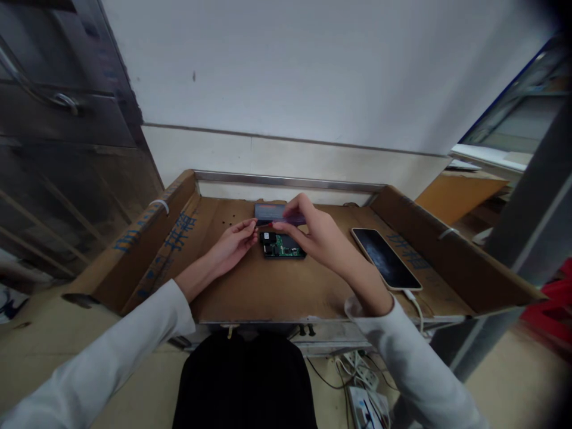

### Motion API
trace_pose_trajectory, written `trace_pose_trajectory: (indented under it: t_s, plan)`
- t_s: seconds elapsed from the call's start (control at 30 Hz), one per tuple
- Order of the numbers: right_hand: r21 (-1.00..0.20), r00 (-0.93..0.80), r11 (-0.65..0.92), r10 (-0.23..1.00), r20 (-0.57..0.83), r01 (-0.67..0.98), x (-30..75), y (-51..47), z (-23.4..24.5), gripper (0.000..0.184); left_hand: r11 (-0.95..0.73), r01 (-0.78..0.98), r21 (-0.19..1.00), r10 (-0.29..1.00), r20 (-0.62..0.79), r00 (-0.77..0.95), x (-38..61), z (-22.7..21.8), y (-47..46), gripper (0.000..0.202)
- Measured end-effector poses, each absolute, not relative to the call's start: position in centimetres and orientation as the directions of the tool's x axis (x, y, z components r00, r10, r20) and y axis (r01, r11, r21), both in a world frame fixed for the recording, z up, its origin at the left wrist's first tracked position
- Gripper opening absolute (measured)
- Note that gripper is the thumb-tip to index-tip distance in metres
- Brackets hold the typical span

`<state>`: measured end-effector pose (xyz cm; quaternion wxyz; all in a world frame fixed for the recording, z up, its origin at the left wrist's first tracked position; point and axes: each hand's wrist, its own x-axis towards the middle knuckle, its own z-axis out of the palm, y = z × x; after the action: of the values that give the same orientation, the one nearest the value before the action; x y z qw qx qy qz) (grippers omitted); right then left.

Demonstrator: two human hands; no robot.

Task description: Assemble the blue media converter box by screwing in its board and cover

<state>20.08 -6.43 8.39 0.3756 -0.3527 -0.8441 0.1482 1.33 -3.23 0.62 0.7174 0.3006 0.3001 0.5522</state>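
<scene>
Just left of the circuit board, the fingertips of my left hand [235, 244] are pinched together at one end of a thin dark object with a red part [267, 225]. My right hand [315, 231] has its thumb and fingers closed at the other end; its exact kind is too small to make out. Below my fingers lies a green circuit board [288, 244] in a black housing, partly covered by my right hand. Behind it sits a dark, flat box-like piece [269, 211], its right end hidden by my right fingers.
A cardboard tray [250, 298] with raised sides lines the bench. Several tiny dark bits [230, 220] lie at its back left. On the right is a smartphone [388, 259] with a white cable [417, 307] plugged in. Power strips [360, 369] and cords are under the bench.
</scene>
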Motion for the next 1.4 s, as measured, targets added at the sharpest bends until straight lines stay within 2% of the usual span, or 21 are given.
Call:
trace_pose_trajectory:
  t_s: [0.17,0.27,0.4,0.47,0.53,0.7,0.87,1.2,1.4]
  plan:
    - [-0.548,-0.496,0.731,0.68,0.54,0.407,20.4,-6.4,8.5,0.014,0.184,-0.562,0.806,0.974,-0.073,0.215,1.5,0.6,-3.4,0.007]
    - [-0.58,-0.472,0.717,0.694,0.544,0.387,20.7,-6.4,8.5,0.015,0.061,-0.444,0.894,0.974,0.044,0.221,1.7,0.6,-3.4,0.007]
    - [-0.66,-0.419,0.662,0.744,0.52,0.355,21.6,-6.0,8.4,0.02,-0.283,-0.103,0.954,0.936,0.298,0.189,1.6,0.4,-3.4,0.021]
    - [-0.679,-0.406,0.639,0.763,0.503,0.36,22.3,-5.6,8.4,0.02,-0.44,0.105,0.892,0.885,0.41,0.222,1.3,0.1,-3.4,0.028]
    - [-0.675,-0.409,0.625,0.776,0.481,0.392,22.7,-5.2,8.5,0.017,-0.532,0.237,0.813,0.833,0.454,0.315,0.8,-0.2,-3.2,0.04]
    - [-0.608,-0.494,0.632,0.768,0.408,0.481,22.8,-4.0,8.6,0.009,-0.567,0.377,0.732,0.794,0.365,0.486,-0.1,-0.7,-2.6,0.069]
    - [-0.519,-0.556,0.674,0.734,0.389,0.526,22.2,-3.3,8.4,0.007,-0.605,0.417,0.678,0.754,0.322,0.572,-0.1,-0.3,-2.6,0.059]
    - [-0.516,-0.59,0.677,0.726,0.353,0.524,21.5,-3.1,8.8,0.008,-0.627,0.395,0.671,0.745,0.37,0.554,-0.1,-0.4,-2.6,0.053]
    - [-0.51,-0.602,0.677,0.724,0.337,0.53,21.2,-3.1,9.0,0.009,-0.597,0.411,0.689,0.762,0.327,0.558,-0.1,-0.3,-2.6,0.053]
